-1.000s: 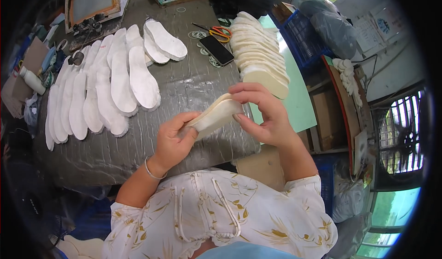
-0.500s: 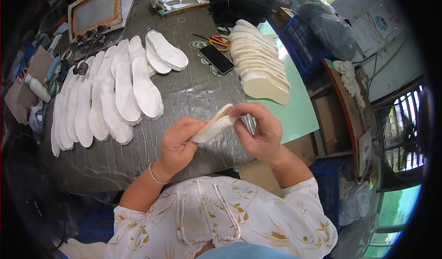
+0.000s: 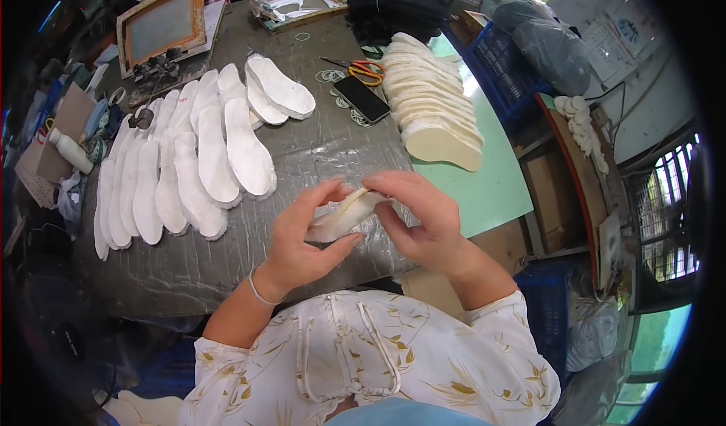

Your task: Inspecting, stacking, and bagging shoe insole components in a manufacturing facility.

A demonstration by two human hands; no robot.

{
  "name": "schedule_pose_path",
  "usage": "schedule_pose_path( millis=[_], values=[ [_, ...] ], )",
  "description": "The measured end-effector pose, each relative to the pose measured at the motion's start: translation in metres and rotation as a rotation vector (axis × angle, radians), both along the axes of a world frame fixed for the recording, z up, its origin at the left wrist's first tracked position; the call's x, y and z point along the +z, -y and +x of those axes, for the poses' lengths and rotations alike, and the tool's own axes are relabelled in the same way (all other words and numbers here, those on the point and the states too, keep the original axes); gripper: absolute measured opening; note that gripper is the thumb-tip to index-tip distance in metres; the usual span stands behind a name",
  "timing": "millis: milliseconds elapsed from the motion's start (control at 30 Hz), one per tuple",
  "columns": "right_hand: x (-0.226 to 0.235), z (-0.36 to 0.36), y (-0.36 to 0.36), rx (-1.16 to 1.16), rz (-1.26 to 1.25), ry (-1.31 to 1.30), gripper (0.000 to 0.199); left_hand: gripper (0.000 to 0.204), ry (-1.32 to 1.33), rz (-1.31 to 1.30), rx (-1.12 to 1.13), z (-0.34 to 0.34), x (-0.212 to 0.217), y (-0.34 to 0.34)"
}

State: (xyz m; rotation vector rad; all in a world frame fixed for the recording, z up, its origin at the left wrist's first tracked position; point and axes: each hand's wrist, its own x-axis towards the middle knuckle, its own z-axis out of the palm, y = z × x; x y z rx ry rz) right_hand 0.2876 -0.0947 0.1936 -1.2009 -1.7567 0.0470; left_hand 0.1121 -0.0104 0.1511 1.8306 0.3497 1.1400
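Just above the near side of the table, I hold cream-white insoles (image 3: 346, 218) tilted between my hands, seemingly a pair pressed together. My left hand (image 3: 299, 233) curls round their left end, its thumb on the near side and its fingers on the far side. At the upper right end, my right hand (image 3: 425, 218) pinches them between thumb and fingers. White insoles with fuzzy edges (image 3: 249, 153) lie in overlapping rows to the left. Beyond my right hand, a long leaning stack of cream insoles (image 3: 442, 147) rests on a pale green sheet (image 3: 495, 191).
Orange-handled scissors (image 3: 367, 70), a black phone (image 3: 361, 98) and rubber bands (image 3: 330, 76) lie mid-table. Wooden frames (image 3: 162, 25) stand at the back left, near a person's checked clothing. A white bottle (image 3: 72, 152) is at the left edge; blue crates (image 3: 503, 66) are at right.
My left hand has opened wider and shifted its hold round the insoles, thumb now along the near side. My right fingers have closed in over their upper end. The view has shifted slightly.
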Motion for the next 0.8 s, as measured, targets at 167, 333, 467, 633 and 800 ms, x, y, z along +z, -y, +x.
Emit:
schedule_pose_path(
  millis=[167, 333, 467, 633, 800],
  values=[
    [0.002, -0.011, -0.004, 0.016, 0.098, -0.159, 0.046, 0.034, 0.033, 0.006, 0.057, -0.002, -0.005, -0.011],
    [0.001, -0.005, -0.005, 0.015, 0.019, -0.184, 0.027, 0.031, 0.152, -0.097, 0.066, -0.005, -0.013, -0.014],
    [0.009, -0.001, -0.011, 0.061, -0.055, -0.216, 0.021, 0.031, 0.147, -0.062, 0.056, -0.002, -0.013, -0.013],
    [0.017, 0.003, -0.016, 0.086, -0.077, -0.085, 0.017, 0.031, 0.120, -0.051, 0.059, -0.004, -0.013, -0.015],
    [0.009, -0.002, -0.021, -0.009, 0.232, 0.191, 0.024, 0.033, 0.057, -0.101, -0.024, -0.004, 0.001, -0.012]
  ],
)
